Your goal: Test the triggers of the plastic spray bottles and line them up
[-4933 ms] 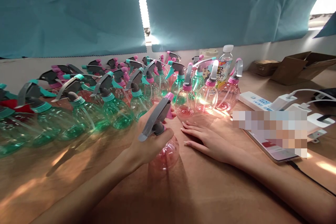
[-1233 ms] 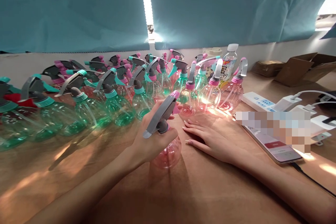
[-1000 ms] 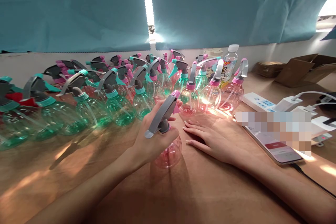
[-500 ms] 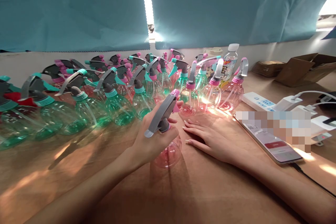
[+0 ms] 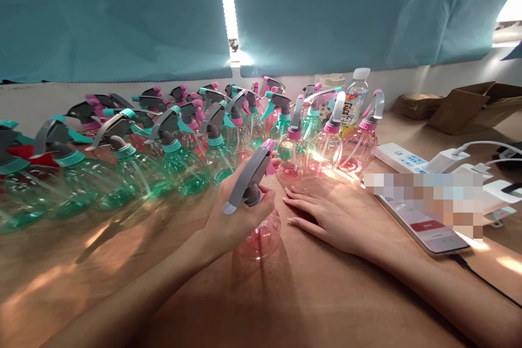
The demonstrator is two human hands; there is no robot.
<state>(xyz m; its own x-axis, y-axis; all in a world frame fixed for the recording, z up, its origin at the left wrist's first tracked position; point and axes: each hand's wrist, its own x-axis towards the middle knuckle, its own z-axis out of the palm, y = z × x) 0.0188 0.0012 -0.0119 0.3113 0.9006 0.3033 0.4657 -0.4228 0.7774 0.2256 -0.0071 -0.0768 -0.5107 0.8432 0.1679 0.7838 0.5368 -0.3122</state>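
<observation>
My left hand (image 5: 232,217) is wrapped round the neck of a pink spray bottle (image 5: 259,242) that stands on the table (image 5: 310,304). Its grey trigger head (image 5: 249,176) with a pink nozzle rises above my fingers, which partly hide the collar. To the right, my right hand (image 5: 322,215) lies flat on the table, fingers apart and holding nothing, beside the bottle without touching it. Behind both hands are several more spray bottles, among them a green one (image 5: 185,174) and a pink one (image 5: 291,160).
A phone (image 5: 424,225) with a cable lies to the right, partly hidden by a blurred patch, near a white power strip (image 5: 402,157) with chargers. A clear drink bottle (image 5: 356,95) and an open cardboard box (image 5: 468,109) stand farther back.
The head of the held bottle has shifted very slightly left, and my left thumb has moved a little at its neck. My right hand stays flat in place.
</observation>
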